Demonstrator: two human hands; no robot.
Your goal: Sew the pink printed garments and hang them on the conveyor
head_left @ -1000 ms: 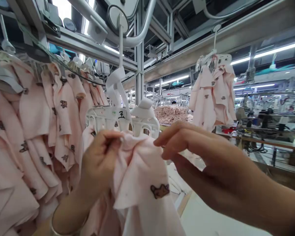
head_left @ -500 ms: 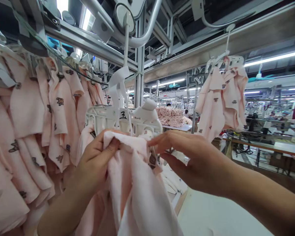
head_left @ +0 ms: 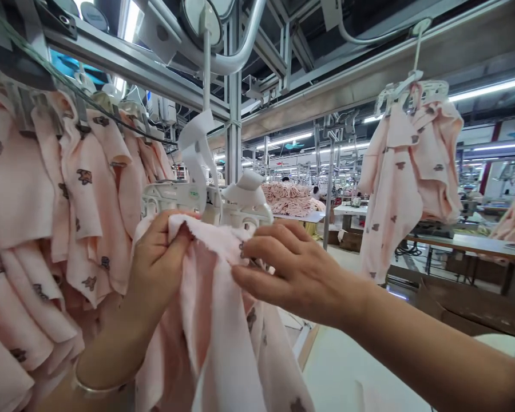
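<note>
the left hand (head_left: pixel 157 269) was raised in front of the person, thumb and fingers pressed together on the top edge of a pink cloth piece (head_left: pixel 223 320); its grip pinched the fabric near the left corner. the right hand (head_left: pixel 289 272) came in from the lower right, its fingers closed in a pinch on the same top edge, a little to the right of the left hand, so the cloth stretched between the two. the pink cloth piece hung down from both grips, filling the lower middle of the view, with small dark animal prints showing on its folds. a thin bracelet (head_left: pixel 96 389) sat on the left wrist.

just behind the cloth's upper edge hung a white plastic clamp hanger (head_left: pixel 206 200), suspended by a white rod from the overhead rail (head_left: pixel 154 63). whether the cloth touched the hanger's clips could not be told. to the left, a row of pink printed garments (head_left: pixel 68 189) hung close together from the rail. further right, well apart, another bundle of pink garments (head_left: pixel 407 166) hung from its own hanger. in the distance a table (head_left: pixel 302 217) carried a stack of pink fabric (head_left: pixel 289 197), and a long table (head_left: pixel 467 243) stood at the right.
</note>
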